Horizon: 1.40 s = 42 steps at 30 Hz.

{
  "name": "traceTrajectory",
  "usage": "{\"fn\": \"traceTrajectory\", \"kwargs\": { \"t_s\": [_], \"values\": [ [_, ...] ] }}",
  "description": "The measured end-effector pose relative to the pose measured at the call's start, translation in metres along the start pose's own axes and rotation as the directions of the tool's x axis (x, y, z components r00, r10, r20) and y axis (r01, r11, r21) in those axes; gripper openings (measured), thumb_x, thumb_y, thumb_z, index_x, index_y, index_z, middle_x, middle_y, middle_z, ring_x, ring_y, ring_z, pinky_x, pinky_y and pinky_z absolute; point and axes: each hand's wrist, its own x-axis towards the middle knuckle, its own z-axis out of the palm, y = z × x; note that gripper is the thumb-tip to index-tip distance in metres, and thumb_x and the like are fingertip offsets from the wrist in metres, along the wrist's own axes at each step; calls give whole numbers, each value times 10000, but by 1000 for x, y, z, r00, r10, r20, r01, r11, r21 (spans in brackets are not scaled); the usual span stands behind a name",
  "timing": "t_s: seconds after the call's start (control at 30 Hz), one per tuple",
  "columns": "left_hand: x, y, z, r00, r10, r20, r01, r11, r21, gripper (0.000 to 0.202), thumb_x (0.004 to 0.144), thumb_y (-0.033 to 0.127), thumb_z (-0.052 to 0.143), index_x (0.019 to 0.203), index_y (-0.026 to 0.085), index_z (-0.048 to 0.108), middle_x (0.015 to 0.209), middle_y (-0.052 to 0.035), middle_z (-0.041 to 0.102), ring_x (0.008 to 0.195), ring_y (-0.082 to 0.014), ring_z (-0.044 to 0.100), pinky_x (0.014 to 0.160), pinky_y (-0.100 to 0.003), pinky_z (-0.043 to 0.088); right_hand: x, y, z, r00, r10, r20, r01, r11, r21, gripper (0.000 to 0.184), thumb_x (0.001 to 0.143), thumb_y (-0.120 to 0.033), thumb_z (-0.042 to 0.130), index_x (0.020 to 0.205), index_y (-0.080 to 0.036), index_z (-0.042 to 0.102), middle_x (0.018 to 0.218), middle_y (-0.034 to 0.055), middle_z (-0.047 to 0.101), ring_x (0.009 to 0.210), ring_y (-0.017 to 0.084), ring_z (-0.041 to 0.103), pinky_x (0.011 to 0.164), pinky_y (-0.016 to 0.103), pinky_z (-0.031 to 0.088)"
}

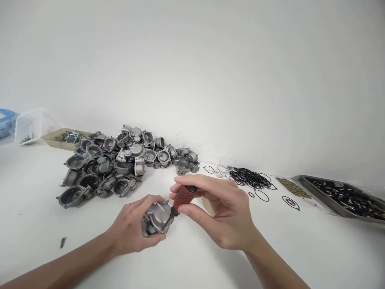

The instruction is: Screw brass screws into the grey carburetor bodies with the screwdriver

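My left hand (135, 224) is wrapped round a grey metal carburetor (160, 217), its rounded bowl facing up, low over the white table. Between the thumb and fingers of my right hand (221, 210) is a screwdriver (184, 197) with a red and black handle, tilted down to the left. Its tip meets a small brass-coloured screw (163, 230) at the near edge of the carburetor. My left palm and fingers cover the carburetor's left side. Behind my right hand a pale round object (208, 206) is partly hidden.
Beyond my left hand lies a heap of grey metal carburetor bowls (120, 158). To the right are black rubber rings (251, 178), small brass screws (292, 188) and a dark metal tray (327, 200) of black parts. A yellowish tray (57, 141) and a clear bin (30, 126) stand far left.
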Motion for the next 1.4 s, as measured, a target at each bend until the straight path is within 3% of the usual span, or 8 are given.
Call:
{"fn": "traceTrajectory", "kwargs": {
  "t_s": [0.33,0.57,0.67,0.73,0.93,1.1,1.3,1.4],
  "values": [
    [-3,2,5,999,16,-40,-15,999,41,863,704,312,886,1414,376,398,1322,-15,734,1035,-298,766,806,-359,608,1,-2,-2,993,-20,114,24,999,-28,565,950,3,618,1469,-219,631,1261,81,773,948,187,783,884,392,692],
    [-5,4,12,996,-62,-64,61,998,-21,701,767,292,812,1352,334,426,1084,16,761,703,-201,724,659,-322,586,2,3,10,996,-89,13,90,994,-56,464,923,-14,714,1355,-183,703,963,42,782,935,197,743,926,425,632],
    [-4,3,13,996,-64,-56,61,996,-57,676,765,287,797,1339,327,444,1066,19,761,686,-193,715,642,-316,582,1,4,10,993,-56,105,58,998,-13,550,944,5,600,1468,-161,612,1112,83,763,994,204,731,963,460,625],
    [-4,3,12,997,-59,-54,55,996,-77,697,768,272,796,1367,338,445,1099,20,764,708,-191,725,654,-314,588,1,5,10,990,-40,135,42,999,-17,593,941,35,575,1495,-174,586,1163,88,755,995,194,723,935,440,630],
    [-2,2,7,998,-58,-20,54,988,-142,714,776,244,798,1409,345,482,1250,7,762,907,-216,778,754,-317,636,3,6,13,995,-91,44,92,996,-21,552,893,32,733,1385,-214,687,948,24,750,934,178,703,892,392,611],
    [-3,0,7,998,-44,-49,36,989,-143,715,762,227,809,1412,337,531,1218,1,770,902,-216,777,761,-311,657,3,3,11,988,-98,124,97,995,14,593,924,59,615,1474,-164,618,1043,71,764,902,178,724,948,444,628],
    [-1,0,6,998,-59,-25,54,986,-160,684,791,252,797,1426,313,549,1158,-28,785,927,-246,782,792,-356,679,4,2,14,994,-102,26,102,995,-14,517,902,6,742,1345,-261,718,1004,39,716,850,162,708,779,351,641],
    [-1,2,5,998,-66,-10,63,982,-176,675,794,245,794,1423,307,558,1185,-35,784,938,-247,785,804,-360,684,4,0,11,992,-82,93,86,996,-35,563,919,2,683,1415,-263,663,1011,42,724,963,198,722,947,439,635]
  ]
}}
